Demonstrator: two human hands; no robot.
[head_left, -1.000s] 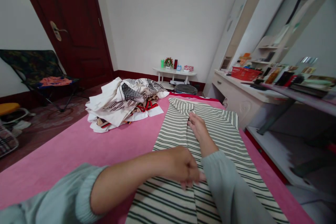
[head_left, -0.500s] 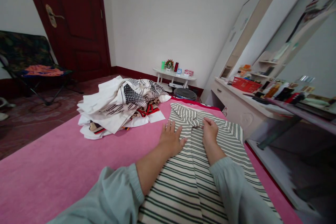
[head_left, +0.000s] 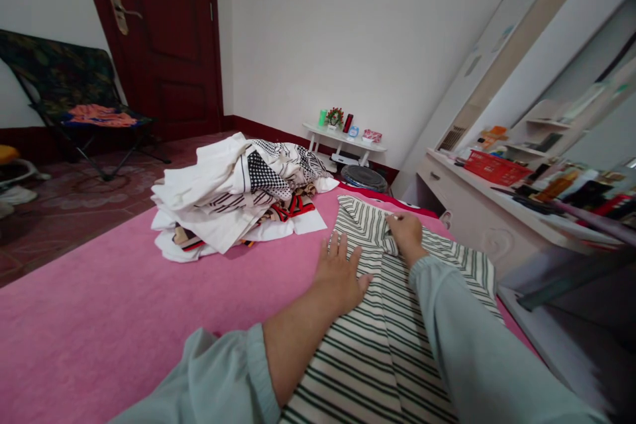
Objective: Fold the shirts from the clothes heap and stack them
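Observation:
A cream shirt with dark green stripes (head_left: 358,358) lies spread on the pink bed cover (head_left: 119,318), its collar end pointing away from me. My left hand (head_left: 342,275) rests flat on the shirt's left side, fingers spread. At the collar, my right hand (head_left: 406,236) is closed in a pinch on the shirt's fabric. The fingertips partly hide the edge they grip. Left of the shirt sits a heap of white and patterned clothes (head_left: 213,179), apart from both hands.
A dressing table (head_left: 462,202) with a red basket (head_left: 497,167) and several bottles stands along the right. Beyond the bed are a low white shelf (head_left: 342,139) and a round dark object (head_left: 364,177). A folding chair (head_left: 59,79) stands by the dark red door (head_left: 163,33).
My right hand has moved a little farther up toward the collar, now gripping fabric there. The left hand stays flat on the shirt. The view has turned slightly left.

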